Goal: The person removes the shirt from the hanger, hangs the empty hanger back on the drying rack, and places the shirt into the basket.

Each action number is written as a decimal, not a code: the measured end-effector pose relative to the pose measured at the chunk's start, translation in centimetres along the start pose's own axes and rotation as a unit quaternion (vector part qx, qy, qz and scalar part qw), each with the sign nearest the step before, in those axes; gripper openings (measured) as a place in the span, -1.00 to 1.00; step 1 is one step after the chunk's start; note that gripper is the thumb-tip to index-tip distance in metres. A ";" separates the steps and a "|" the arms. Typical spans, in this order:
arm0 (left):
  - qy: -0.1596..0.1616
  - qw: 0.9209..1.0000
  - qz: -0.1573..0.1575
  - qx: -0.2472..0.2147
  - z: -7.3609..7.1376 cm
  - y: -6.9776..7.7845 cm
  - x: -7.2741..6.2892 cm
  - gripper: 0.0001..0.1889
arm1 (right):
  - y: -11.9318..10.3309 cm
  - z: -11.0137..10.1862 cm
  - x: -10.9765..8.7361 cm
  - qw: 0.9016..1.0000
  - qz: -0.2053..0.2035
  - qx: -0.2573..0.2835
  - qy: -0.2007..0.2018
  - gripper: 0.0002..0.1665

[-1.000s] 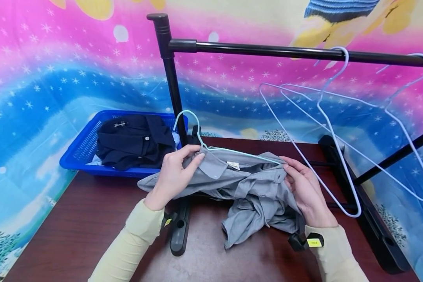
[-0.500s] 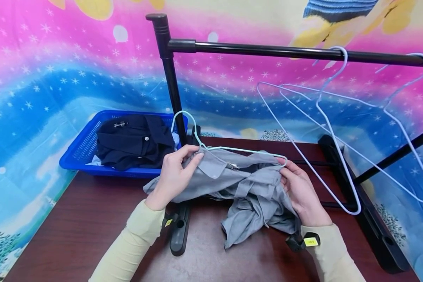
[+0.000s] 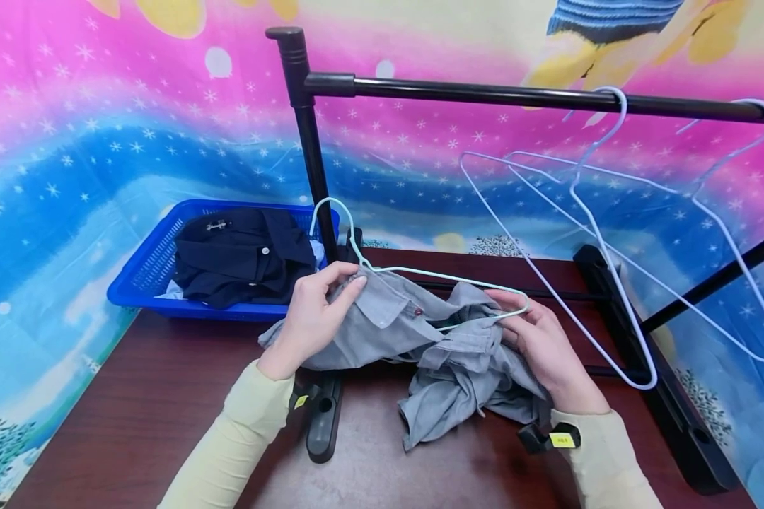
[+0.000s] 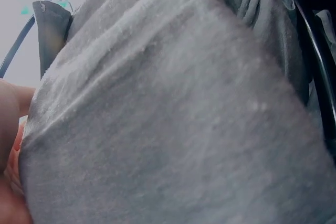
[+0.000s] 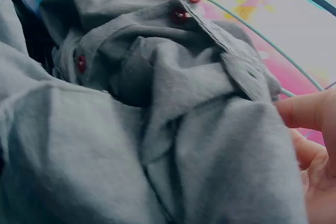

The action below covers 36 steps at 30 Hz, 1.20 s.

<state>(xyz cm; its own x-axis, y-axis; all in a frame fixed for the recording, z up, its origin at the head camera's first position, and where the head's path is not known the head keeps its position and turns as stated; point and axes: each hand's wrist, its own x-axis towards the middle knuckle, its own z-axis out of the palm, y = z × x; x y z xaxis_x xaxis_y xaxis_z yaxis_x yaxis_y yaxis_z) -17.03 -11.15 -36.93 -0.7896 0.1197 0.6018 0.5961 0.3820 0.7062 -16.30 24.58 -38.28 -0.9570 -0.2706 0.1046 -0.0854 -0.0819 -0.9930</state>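
Note:
A grey shirt with red buttons hangs bunched between both hands, its crumpled lower part low over the table. My left hand pinches the collar just below the hook of a pale green hanger. On the other side, my right hand holds the shirt's opening between thumb and fingers, by the hanger's right end. That rounded end is outside the cloth, across the right fingers, while a stretch of the lower bar dips into the shirt. Grey fabric fills most of the left wrist view.
A blue basket with a dark navy garment stands at the back left. The black rack spans behind the hands. Two lilac hangers hang from its bar at right. The brown tabletop lies beneath.
The hanger's right end has come out from the cloth and swung slightly right and down. More of its lower bar shows, and the collar label is now hidden. The left hand stays nearly still.

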 end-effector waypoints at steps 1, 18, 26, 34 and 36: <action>-0.002 1.000 -0.002 0.000 -0.1 0.0 0.0 -0.82 | -0.1 -0.1 -0.1 1.000 -0.001 -0.006 0.002 -0.55; -0.117 0.993 -0.025 0.007 -0.5 -0.1 -0.4 -0.79 | -2.1 0.2 -1.0 0.989 -0.041 -0.144 -0.006 -0.58; -0.154 0.988 -0.011 0.023 0.9 -0.4 -1.1 -0.81 | -1.6 1.6 -1.2 0.967 -0.040 -0.245 -0.064 -0.73; -0.155 0.987 -0.011 0.030 1.4 -0.5 -1.6 -0.80 | -0.8 1.6 -1.0 0.958 -0.067 -0.263 -0.089 -0.78; -0.153 0.988 -0.013 0.028 1.4 -0.5 -1.7 -0.80 | -0.7 1.7 -0.9 0.959 -0.079 -0.255 -0.093 -0.78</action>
<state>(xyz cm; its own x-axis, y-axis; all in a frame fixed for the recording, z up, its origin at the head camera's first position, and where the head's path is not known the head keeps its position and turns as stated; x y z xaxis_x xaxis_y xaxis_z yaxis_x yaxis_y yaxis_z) -16.21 -10.23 -38.81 -0.8163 0.3772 0.4374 0.5733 0.4371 0.6930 -14.91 23.20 -37.59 -0.8587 -0.4645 0.2164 -0.3954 0.3319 -0.8565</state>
